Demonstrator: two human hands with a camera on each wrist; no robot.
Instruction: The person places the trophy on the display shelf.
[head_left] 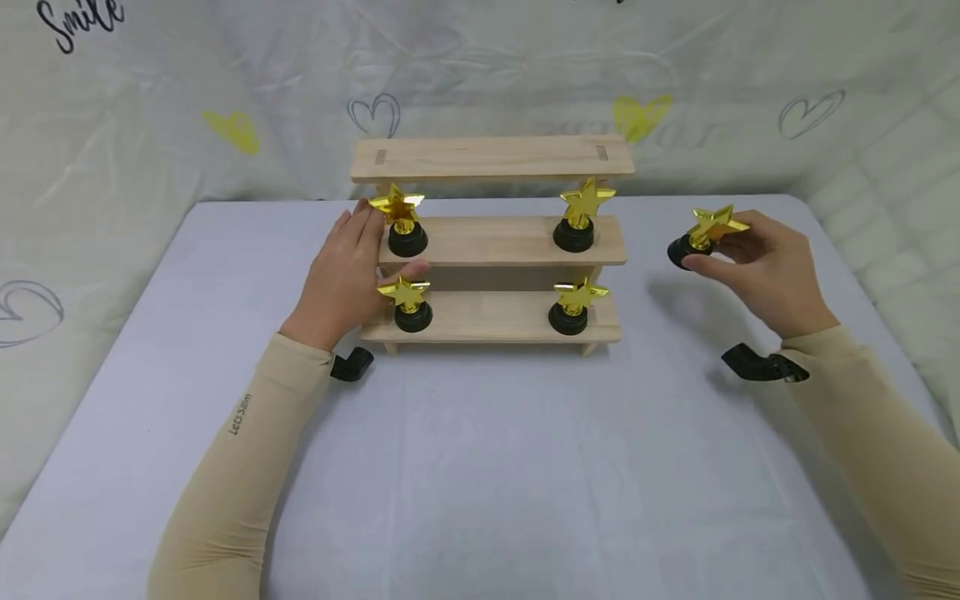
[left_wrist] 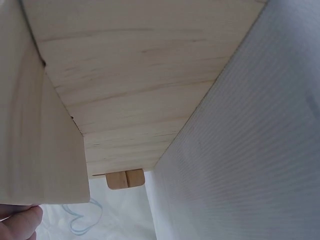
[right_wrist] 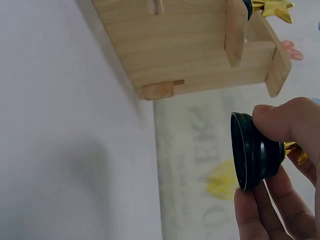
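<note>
A three-tier wooden display shelf (head_left: 498,242) stands on the table. My left hand (head_left: 341,267) holds its left side, thumb in front of the middle board; in the left wrist view, fingertips (left_wrist: 21,225) touch a board's end. My right hand (head_left: 772,262) pinches a gold star trophy (head_left: 712,227) by its black base, raised above the table right of the shelf. The right wrist view shows the base (right_wrist: 255,152) from below, between thumb and fingers. Two similar trophies stand on the middle board, left (head_left: 407,229) and right (head_left: 581,221); two on the lowest, left (head_left: 411,310) and right (head_left: 573,312).
The shelf's top board (head_left: 491,158) bears no trophy. A white cloth covers the table (head_left: 487,467). Behind it hangs a pale backdrop (head_left: 465,58) with printed hearts. Black wrist cameras sit under the left sleeve (head_left: 255,450) and the right sleeve (head_left: 862,433).
</note>
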